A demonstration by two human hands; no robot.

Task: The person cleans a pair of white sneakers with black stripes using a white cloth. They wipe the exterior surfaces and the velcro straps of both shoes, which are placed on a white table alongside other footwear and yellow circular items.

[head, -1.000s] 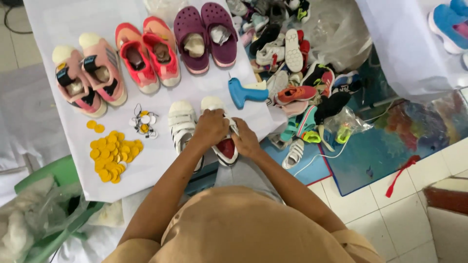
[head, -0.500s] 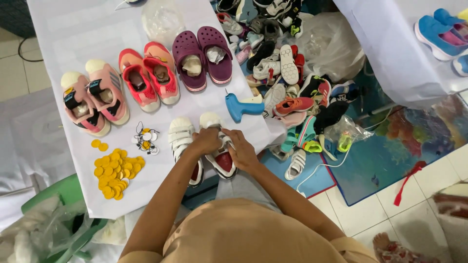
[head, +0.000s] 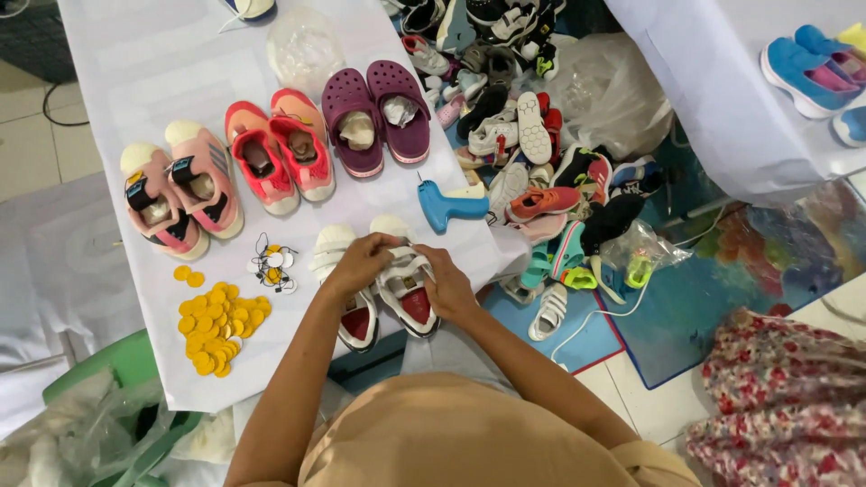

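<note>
Gripping a pair of white shoes (head: pixel 388 284) with red insoles, both hands meet over the straps near the front edge of a white-covered table (head: pixel 162 81). The left hand (head: pixel 361 263) lies across the strap of the left shoe, fingers curled down onto it. The right hand (head: pixel 448 287) pinches the strap of the right shoe, its fingers closed on the side of that shoe. The two hands nearly touch each other above the gap between the shoes.

Just left of the white shoes lies a small cluster of white tags on black strings (head: pixel 272 264). Further left and nearer the person sits a heap of yellow round discs (head: pixel 216 316). Just right of the white shoes and a little further away lies a blue plastic tagging gun (head: pixel 444 204).

Beyond the white shoes, three pairs stand in a row: pink sneakers (head: pixel 180 198) at the left, coral-red sneakers (head: pixel 280 151) in the middle, and purple clogs (head: pixel 379 113) stuffed with paper at the right. Beyond the clogs is a clear plastic bag (head: pixel 305 45).

Right of the white shoes, off the table's edge, a jumbled pile of mixed shoes (head: pixel 532 153) lies on the floor. Far right of that, blue sneakers (head: pixel 807 68) rest on a second white cloth.
</note>
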